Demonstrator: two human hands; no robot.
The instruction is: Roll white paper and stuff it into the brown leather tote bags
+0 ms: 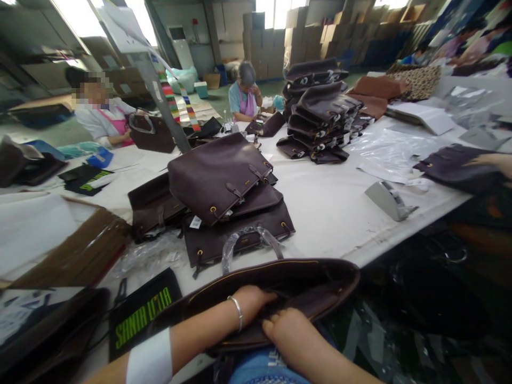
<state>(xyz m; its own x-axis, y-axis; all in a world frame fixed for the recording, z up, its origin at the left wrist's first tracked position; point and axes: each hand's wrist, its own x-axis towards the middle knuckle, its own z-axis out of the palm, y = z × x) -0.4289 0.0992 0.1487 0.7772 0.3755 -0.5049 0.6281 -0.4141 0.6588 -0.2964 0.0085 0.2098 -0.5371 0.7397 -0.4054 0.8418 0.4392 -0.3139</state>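
A dark brown leather handbag (320, 266) lies open in front of me, its mouth facing up and a gold zip line running along the rim. My left hand (252, 303), with a silver bangle at the wrist, reaches into the mouth; its fingertips are hidden inside. On the near side, my right hand (288, 329) curls its fingers over the bag's edge, close beside the left hand. A plastic-wrapped handle (229, 250) rises behind the far rim. To the left lies a black pouch (142, 314) with green lettering, partly behind my left forearm.
Several brown handbags (216, 170) are piled just beyond, with a taller stack (320, 114) farther back. A tape dispenser (386, 200) stands near the table edge. At right, another person's hand (490, 160) rests on a dark bag. Two people sit across the table (320, 205); a metal post (164, 101) rises at left.
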